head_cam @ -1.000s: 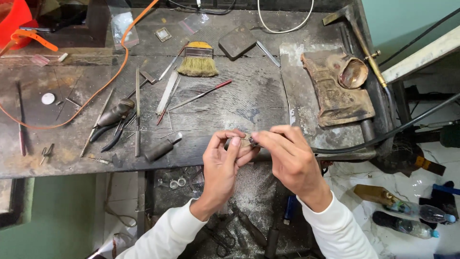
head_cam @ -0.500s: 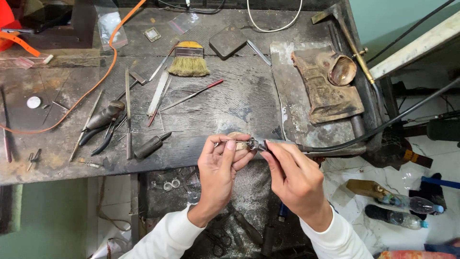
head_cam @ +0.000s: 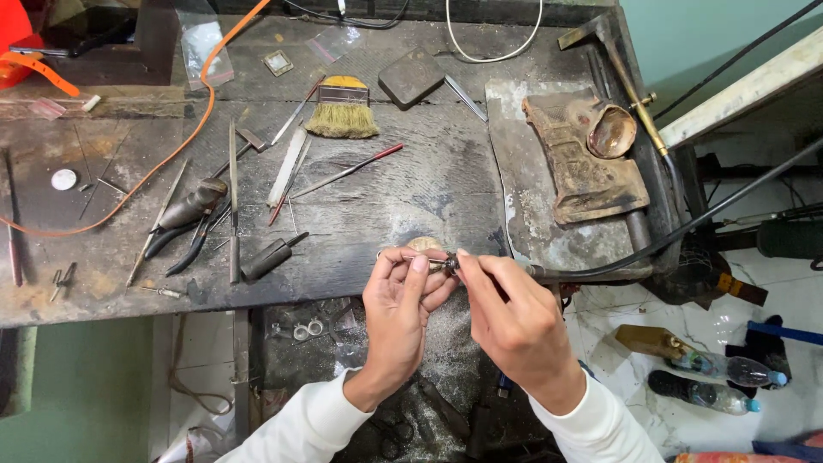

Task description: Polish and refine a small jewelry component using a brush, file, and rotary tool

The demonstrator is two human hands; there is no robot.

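Note:
My left hand (head_cam: 399,310) and my right hand (head_cam: 513,319) meet just off the front edge of a dark, worn workbench (head_cam: 411,189). Together their fingertips pinch a small dark metal piece (head_cam: 447,263); its exact shape is too small to make out. A thin light wire or ring shows at my left thumb. A small round wooden peg (head_cam: 423,244) sticks out of the bench edge right behind the fingers. Both sleeves are white.
On the bench lie pliers (head_cam: 184,219), files, a red-handled tool (head_cam: 347,171), a yellow brush (head_cam: 342,111), a dark block (head_cam: 411,75) and an orange hose (head_cam: 171,154). A charred slab with a small bowl (head_cam: 610,130) sits right. Plastic bottles (head_cam: 716,381) lie on the floor.
The view has drifted slightly left and down. My hands stayed together at the bench edge, fingers shifting their pinch on the small metal piece.

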